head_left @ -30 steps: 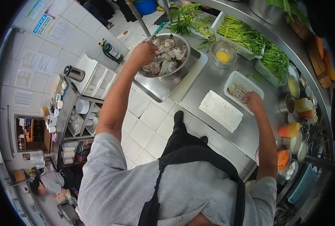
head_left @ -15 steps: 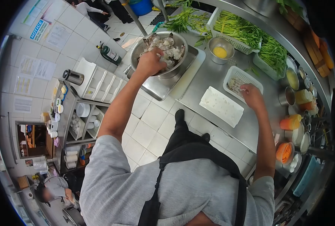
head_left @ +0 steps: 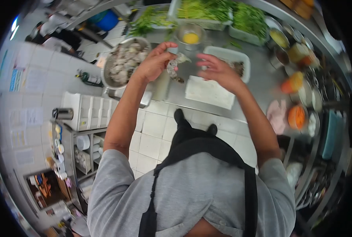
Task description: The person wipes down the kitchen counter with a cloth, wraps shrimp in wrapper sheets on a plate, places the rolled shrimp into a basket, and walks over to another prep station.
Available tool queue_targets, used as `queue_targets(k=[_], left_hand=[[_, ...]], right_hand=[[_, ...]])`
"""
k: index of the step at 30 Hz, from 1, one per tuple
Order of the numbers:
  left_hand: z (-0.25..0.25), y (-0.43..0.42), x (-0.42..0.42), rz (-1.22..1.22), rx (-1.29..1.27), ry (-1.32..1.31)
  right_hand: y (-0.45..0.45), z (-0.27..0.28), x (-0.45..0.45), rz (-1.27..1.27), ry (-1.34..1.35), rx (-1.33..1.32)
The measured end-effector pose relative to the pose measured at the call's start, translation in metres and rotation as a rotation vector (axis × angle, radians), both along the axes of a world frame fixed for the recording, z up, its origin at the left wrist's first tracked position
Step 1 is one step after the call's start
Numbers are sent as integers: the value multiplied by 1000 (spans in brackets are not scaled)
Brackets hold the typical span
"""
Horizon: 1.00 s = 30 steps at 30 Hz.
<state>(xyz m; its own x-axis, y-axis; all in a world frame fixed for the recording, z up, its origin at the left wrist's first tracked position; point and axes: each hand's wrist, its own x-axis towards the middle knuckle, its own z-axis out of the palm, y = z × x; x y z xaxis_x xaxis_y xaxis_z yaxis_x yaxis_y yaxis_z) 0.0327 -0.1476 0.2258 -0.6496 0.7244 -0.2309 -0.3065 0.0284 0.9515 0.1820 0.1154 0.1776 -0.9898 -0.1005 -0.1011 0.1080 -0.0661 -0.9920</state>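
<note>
A greyish shrimp (head_left: 173, 68) hangs from my left hand (head_left: 156, 63), pinched between the fingertips above the steel counter. Just right of it is my right hand (head_left: 219, 73), its fingers spread and nothing visible in them. Behind my left hand stands a steel colander (head_left: 106, 71) heaped with shrimp (head_left: 126, 61). A white perforated basket (head_left: 245, 59) with small shrimp pieces lies beyond my right hand, which partly covers it. Nearer to me lies a white rectangular tray (head_left: 209, 93) with wet spots.
A steel bowl (head_left: 180, 35) holds something yellow. Baskets of green stalks (head_left: 203, 12) and leafy greens (head_left: 250, 21) line the back. At right are containers, with shredded orange food (head_left: 297, 117) and a pink cloth (head_left: 277, 115). People stand at the upper left.
My left hand has left the colander and come right with a shrimp. My right hand has moved left from the basket and opened. The view has turned, shifting the counter leftward.
</note>
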Motion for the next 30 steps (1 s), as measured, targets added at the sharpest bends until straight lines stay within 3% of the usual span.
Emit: queue_targets(k=[3,5,9,10,12,14,16,19,25,30], left_hand=[[-41,50,18,-208,-175,-124],[-62,65,20,-305,-328,-141],[-113,61,30,-443,-342,3],[-138,60,34,-452,-343,-3],[-175,63,50,-358,-441,581],[-182,62,70,-311,-552,665],[-189,61,79,-231,-705,1136],[-190,64,93,-105,-582,1181],[-204,86,96,-207,-404,1176],[-210,89,101,-159,-302,1220]], right_hand=[[-9,-27,5,-107,-92,-178],[-1,-50,10,-81,-228,101],[4,-104,36,-182,-239,95],[1,-118,42,-244,-132,243],[-4,-140,52,-309,-35,389],[-2,-157,59,-191,155,967],[-5,-153,62,-198,157,952],[-8,-152,67,-217,127,913],[3,-151,69,-256,97,894],[3,-147,77,-171,214,1055]])
